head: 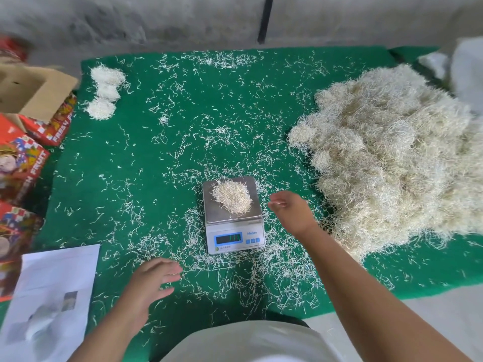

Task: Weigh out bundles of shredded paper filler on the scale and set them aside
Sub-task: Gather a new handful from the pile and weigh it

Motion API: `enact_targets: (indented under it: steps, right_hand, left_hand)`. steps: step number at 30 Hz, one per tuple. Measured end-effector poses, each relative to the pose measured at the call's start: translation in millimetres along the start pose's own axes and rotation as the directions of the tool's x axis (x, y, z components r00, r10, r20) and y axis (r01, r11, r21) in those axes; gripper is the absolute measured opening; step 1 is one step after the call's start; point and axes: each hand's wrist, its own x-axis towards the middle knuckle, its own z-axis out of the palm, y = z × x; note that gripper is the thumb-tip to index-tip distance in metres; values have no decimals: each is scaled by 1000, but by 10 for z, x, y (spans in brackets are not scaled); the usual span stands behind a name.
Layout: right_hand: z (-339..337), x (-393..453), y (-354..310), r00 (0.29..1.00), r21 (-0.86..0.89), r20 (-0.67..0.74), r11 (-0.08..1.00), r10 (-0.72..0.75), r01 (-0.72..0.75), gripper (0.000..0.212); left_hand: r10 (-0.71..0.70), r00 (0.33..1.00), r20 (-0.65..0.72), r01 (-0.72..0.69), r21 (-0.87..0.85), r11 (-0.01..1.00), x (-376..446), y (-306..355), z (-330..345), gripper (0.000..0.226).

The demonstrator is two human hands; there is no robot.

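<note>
A small bundle (232, 199) of shredded paper sits on the scale (233, 215) in the middle of the green table (156, 142). The right hand (292, 210) hovers beside it, fingers loose, holding nothing. The left hand (150, 279) is spread (low, near the bottom). Three bundles (104, 92) lie upper left.

Weighing station on green felt mat (156, 178)

Digital scale (233, 218) bearing one bundle of shredded paper (232, 198); right hand (290, 209) just beside its platform, left hand (151, 278) nearer, both empty with loose fingers. Large filler heap (392, 158) right; three weighed bundles (104, 92) far left.
</note>
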Motion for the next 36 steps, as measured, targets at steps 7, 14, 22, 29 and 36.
enact_targets:
  steps: [7,14,22,29,36]
  right_hand:
    - [382,157,-290,991,-165,79,979,-111,123,56]
    - [775,483,-452,983,-350,166,928,-75,130,112]
    - [1018,781,-514,959,-552,271,802,-88,229,120]
    - [1130,914,-454,948,-573,310,782,-72,246,79]
    - [743,313,-434,933,-265,217,902,-289,341,45]
  left_hand:
    - [3,1000,-19,-3,-26,1000,-125,-133,-123,15]
    - [1,999,-51,-4,-46,999,-232,-308,-305,19]
    - [-145,989,-23,143,-94,985,-273,-642,-482,22]
    - [-230,973,13,230,-87,969,-336,-824,-461,42]
    - [-99,991,87,92,80,993,-321,-322,-101,55]
